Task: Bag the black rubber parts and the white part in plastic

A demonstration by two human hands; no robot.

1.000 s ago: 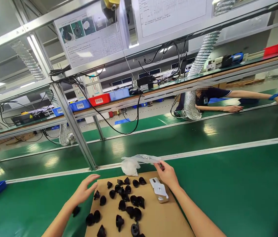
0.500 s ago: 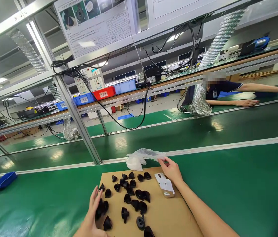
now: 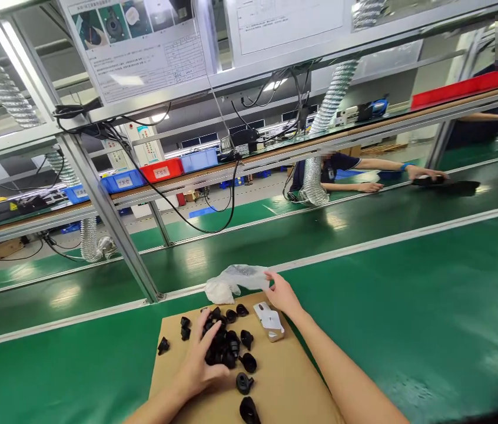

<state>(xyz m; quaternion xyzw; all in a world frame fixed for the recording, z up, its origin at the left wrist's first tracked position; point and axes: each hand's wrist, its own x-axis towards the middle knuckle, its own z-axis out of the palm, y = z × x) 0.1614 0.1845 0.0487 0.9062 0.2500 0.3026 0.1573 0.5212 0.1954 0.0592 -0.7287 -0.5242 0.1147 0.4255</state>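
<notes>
My left hand rests over the cardboard sheet with its fingers spread, the thumb and fingertips curved around a cluster of small black plastic parts and touching some of them. The parts are cup-shaped, some with a short side spout. My right hand pinches the edge of a clear plastic bag at the far side of the sheet. Something white shows in the bag's left end. Below my right hand lies a small white-topped piece with holes, its side brown.
The cardboard lies on a green table. Beyond a white edge strip runs a darker green surface. A metal post rises at left, with a black cable hanging beside it. Across from me, a co-worker's hand touches a dark object.
My left hand has moved rightward over the sheet, and scattered black parts are now bunched together. My right hand still pinches the bag. The camera view has turned right.
</notes>
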